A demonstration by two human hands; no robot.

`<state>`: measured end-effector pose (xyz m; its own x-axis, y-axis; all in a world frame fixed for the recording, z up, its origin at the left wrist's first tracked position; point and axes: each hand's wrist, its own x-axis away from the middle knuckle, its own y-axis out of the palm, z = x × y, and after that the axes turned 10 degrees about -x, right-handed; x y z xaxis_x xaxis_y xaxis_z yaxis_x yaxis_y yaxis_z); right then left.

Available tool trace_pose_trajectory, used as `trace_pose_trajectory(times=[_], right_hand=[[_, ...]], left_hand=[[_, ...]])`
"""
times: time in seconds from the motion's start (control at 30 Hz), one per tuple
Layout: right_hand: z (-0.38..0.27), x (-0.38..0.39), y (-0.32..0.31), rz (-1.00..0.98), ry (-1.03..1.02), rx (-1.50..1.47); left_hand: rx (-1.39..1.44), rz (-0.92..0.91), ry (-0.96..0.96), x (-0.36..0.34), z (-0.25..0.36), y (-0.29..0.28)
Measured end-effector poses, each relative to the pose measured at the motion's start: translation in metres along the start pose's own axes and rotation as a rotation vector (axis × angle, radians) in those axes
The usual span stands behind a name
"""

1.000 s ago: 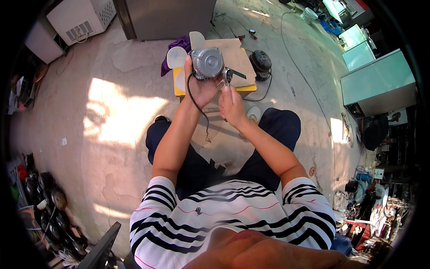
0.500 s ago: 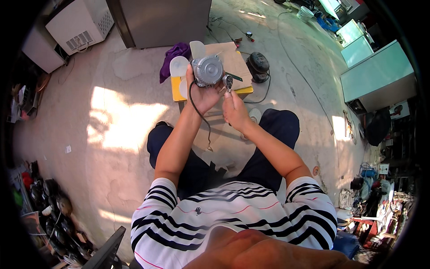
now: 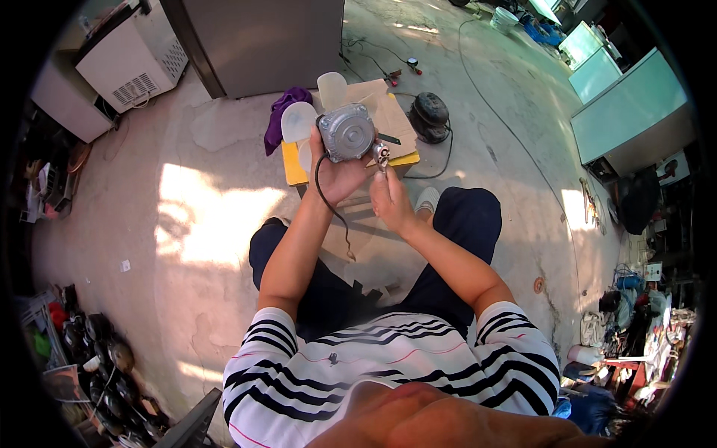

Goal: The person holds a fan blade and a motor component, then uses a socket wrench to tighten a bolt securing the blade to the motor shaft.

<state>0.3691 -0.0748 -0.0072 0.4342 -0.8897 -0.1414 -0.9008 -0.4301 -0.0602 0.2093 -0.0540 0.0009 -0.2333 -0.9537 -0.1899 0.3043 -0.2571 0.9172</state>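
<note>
My left hand [image 3: 336,179] holds up a round silver fan motor [image 3: 348,133], palm under it and thumb along its left side. Pale translucent fan blades [image 3: 299,122] stick out behind the motor. From its left side a black cord [image 3: 337,214] hangs down past my wrist, with a loose end. In my right hand [image 3: 391,200] is a ratchet wrench [image 3: 382,154], fingers closed round the handle. Its shiny head sits close to the motor's lower right edge, by my left fingertips. Whether the wrench touches the motor, I cannot tell.
Beyond my hands is a low yellow-edged stand [image 3: 295,170] topped with cardboard [image 3: 381,112]. A purple cloth [image 3: 280,123] lies at its left, a black compressor [image 3: 429,118] with a cable at its right. A grey cabinet [image 3: 258,48] stands ahead. Piled parts [image 3: 97,358] lie lower left.
The whole view has shifted slightly, with the scene lower in the picture. The ratchet wrench's head has turned, its face now shinier. Both hands keep their holds.
</note>
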Motion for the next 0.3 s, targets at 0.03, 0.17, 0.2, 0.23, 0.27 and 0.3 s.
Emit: trace_pose_trajectory(times=[0.03,0.17,0.2,0.23,0.27,0.3], right_hand=[[0.001,0.0,-0.001,-0.004,-0.015,-0.002],[0.007,-0.002,-0.002,-0.034,-0.06,-0.012],[0.009,-0.004,-0.001,-0.033,-0.07,-0.034],[0.011,-0.005,0.002,-0.032,-0.08,-0.056],[0.014,-0.006,0.005,-0.034,-0.089,-0.079],[0.016,-0.005,0.007,-0.035,-0.082,-0.086]], left_hand=[[-0.01,-0.049,-0.009,-0.001,0.002,0.001],[-0.03,-0.085,0.007,0.001,0.004,-0.004],[-0.037,-0.058,0.027,0.001,0.005,-0.006],[-0.03,-0.049,0.027,0.0,0.006,-0.01],[-0.024,-0.038,0.03,0.0,0.006,-0.014],[-0.017,-0.026,0.033,-0.001,0.007,-0.02]])
